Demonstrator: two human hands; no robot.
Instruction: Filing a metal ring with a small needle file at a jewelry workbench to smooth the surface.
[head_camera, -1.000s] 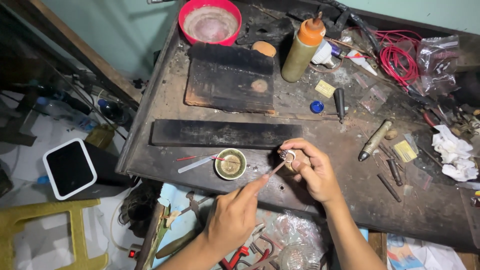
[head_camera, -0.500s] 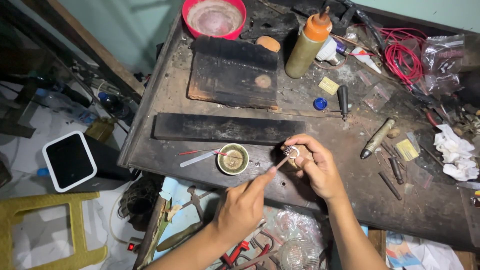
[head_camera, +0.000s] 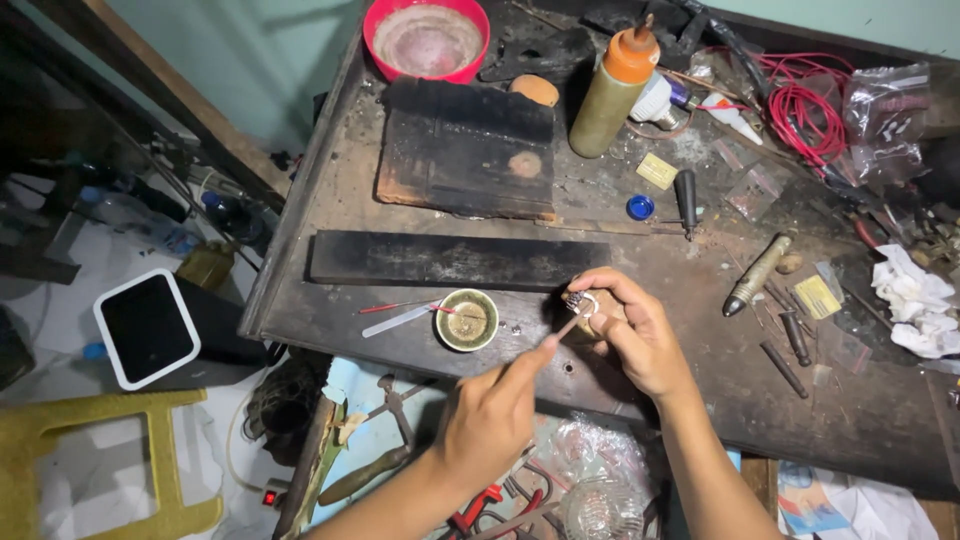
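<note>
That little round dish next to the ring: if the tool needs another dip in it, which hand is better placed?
The left hand, most likely. It holds the thin tool and sits nearer the small dish. The right hand is pinching the ring on the dish's far side.

Scorched dark workbench (head_camera: 420, 330), pale green wall (head_camera: 250, 60), yellow stool (head_camera: 90, 440)

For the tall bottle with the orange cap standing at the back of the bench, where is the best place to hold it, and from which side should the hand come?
Probably grip the olive bottle around its straight middle body, below the orange cap. It leans slightly, and its round sides give an even wrap. Come from the near front-left, over the dark block, since tubes and red wire crowd its right.
</note>
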